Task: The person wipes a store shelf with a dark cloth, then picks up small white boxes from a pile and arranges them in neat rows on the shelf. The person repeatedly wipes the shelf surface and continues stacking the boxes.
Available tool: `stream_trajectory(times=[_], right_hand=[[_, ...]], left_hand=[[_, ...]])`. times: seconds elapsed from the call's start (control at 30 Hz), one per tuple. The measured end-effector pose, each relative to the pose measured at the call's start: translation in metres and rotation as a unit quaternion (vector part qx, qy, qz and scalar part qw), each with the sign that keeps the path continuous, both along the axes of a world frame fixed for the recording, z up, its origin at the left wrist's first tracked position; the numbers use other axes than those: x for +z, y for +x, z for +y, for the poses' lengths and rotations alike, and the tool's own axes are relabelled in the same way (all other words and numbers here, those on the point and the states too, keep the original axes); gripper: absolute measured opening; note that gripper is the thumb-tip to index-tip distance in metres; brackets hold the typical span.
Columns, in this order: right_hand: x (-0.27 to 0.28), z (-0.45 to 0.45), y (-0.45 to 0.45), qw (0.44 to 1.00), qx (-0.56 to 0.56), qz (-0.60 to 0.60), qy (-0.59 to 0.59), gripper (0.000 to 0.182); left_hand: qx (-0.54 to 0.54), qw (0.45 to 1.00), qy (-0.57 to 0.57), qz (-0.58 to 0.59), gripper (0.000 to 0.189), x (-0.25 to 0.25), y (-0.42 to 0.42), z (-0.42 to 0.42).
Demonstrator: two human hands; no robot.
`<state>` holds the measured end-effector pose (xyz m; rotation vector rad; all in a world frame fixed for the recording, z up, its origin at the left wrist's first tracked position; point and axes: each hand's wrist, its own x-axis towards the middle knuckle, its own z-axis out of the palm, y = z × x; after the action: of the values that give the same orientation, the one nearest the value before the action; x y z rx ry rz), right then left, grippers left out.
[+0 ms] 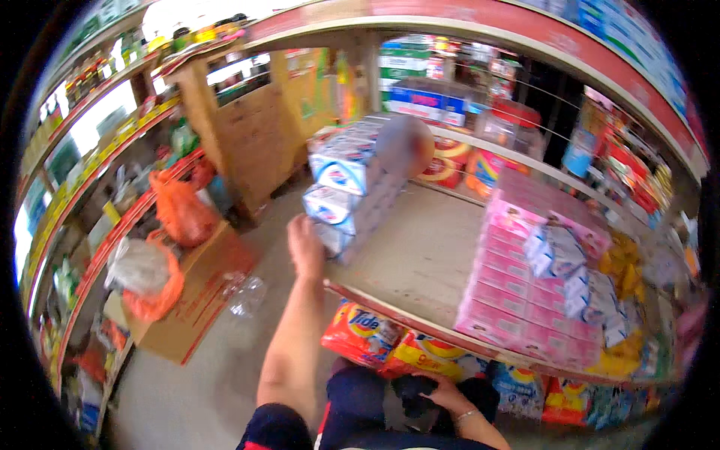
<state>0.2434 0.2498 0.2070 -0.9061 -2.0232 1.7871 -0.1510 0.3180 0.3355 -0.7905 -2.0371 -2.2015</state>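
My left hand [306,247] rests against the near left side of a stack of white and blue cartons [337,208] at the left end of a shelf board [416,242]. Its fingers are partly hidden, and whether they grip a carton is unclear. The cartons form a long row, several high, running towards the back. Low by my lap, my right hand [450,396] has its fingers on a bunched black and grey cloth-like item [413,399]. On the board's right side stands a block of pink boxes [517,281], with white and blue packets [579,281] on it.
Tide detergent bags [360,332] stand under the board's front edge. To the left, a cardboard box [185,304] and orange plastic bags [185,208] sit on the floor beside a goods shelf [112,225]. Clear crumpled plastic [244,292] lies nearby. A red-edged upper shelf [478,22] overhangs.
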Motion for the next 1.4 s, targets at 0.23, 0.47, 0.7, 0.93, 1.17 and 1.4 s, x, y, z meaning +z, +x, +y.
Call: stream_trajectory(times=[0.23,0.47,0.7,0.93,1.17,1.4], right_hand=[[-0.034,0.005,0.007,0.998,0.006,0.026,0.058,0.052],[-0.043,0.006,0.009,0.996,0.017,0.038,0.077,0.049],[-0.011,0.010,0.015,0.997,0.016,0.019,0.072,0.054],[-0.017,0.004,0.016,0.997,-0.022,-0.049,0.051,0.051],[-0.002,0.004,0.022,0.998,-0.028,-0.031,0.047,0.050],[0.011,0.000,0.035,0.991,-0.065,0.083,-0.081,0.055]], left_hand=[[-0.037,0.965,0.236,0.106,0.026,0.064,0.063,-0.023],[-0.356,0.892,-0.089,0.264,0.033,0.089,0.183,-0.004],[-0.477,0.810,-0.196,0.280,0.087,0.120,0.295,0.060],[-0.517,0.807,-0.125,0.255,0.105,0.047,0.321,0.152],[-0.435,0.855,-0.182,0.214,0.096,0.106,0.343,0.100],[-0.488,0.868,-0.014,0.092,0.100,0.128,0.270,-0.014]])
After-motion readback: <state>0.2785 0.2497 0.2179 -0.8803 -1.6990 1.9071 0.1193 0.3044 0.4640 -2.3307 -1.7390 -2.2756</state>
